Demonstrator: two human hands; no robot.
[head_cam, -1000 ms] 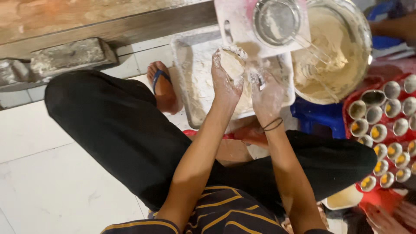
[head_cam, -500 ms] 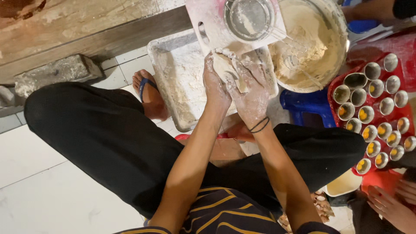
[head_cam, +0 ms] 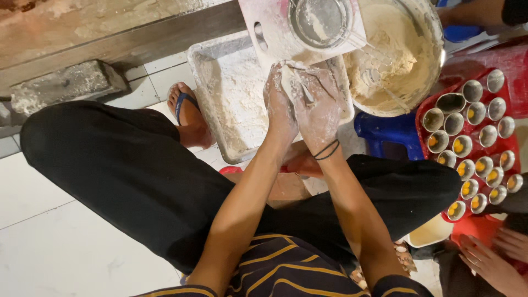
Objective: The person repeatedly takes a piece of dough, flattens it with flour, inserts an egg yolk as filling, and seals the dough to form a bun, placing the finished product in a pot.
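Flour-white all over both hands in the head view, the only one I've got. Left hand (head_cam: 280, 102) and right hand (head_cam: 318, 107) are pressed together over the near edge of a metal tray (head_cam: 204, 104) of flour, palms facing, fingers curled inward. Between them I see a pale lump of dough (head_cam: 291, 82), pinched from both sides; both hands are closed on it, left cupping from the side, right wrapped over the front. How much dough sits inside the grip I can't tell, most of it is hidden by the fingers. Black bands sit on the right wrist (head_cam: 328, 150).

Just beyond the hands: a white cutting board (head_cam: 261, 27) dusted with flour, with a round metal sieve (head_cam: 320, 21) resting on it. To the right of that, touching the board's edge, a big metal bowl (head_cam: 429, 33) of beige batter with a whisk (head_cam: 379, 77) lying in it. Blue plastic stool (head_cam: 385, 129) under the bowl.

Far right: a red tray (head_cam: 423, 110) packed with small metal cups (head_cam: 463, 146), several holding yellow filling, some empty. Another person's hand (head_cam: 487, 261) rests at bottom right near that tray.

Person sits with black trousers, left foot (head_cam: 190, 113) in a blue-strapped sandal beside the flour tray, on white floor tiles (head_cam: 55, 242).
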